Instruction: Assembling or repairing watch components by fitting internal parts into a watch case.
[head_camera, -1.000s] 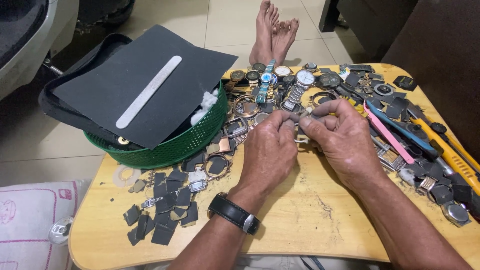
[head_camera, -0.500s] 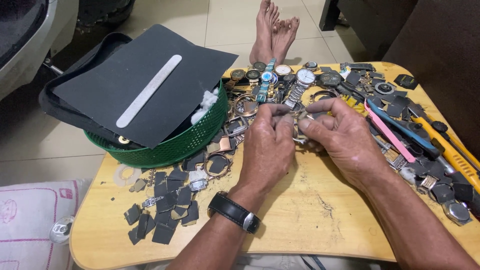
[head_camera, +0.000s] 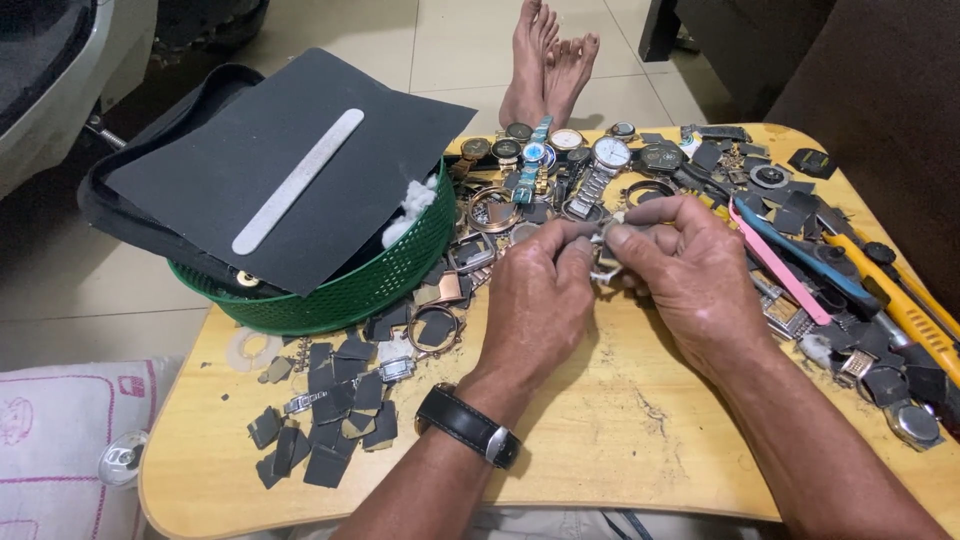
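Fingers of both hands pinch a small metal watch part over the desk. Likely light, stiff, fiddly; grip edges.

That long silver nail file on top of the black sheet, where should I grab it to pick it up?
Pinch the nail file across its narrow middle, coming straight down from above. It lies flat and slanted on the black sheet over the green basket, so its long thin edges are the easiest to catch, and a grip at the middle should keep it balanced.

Pale tiled floor, dark sofa at rt
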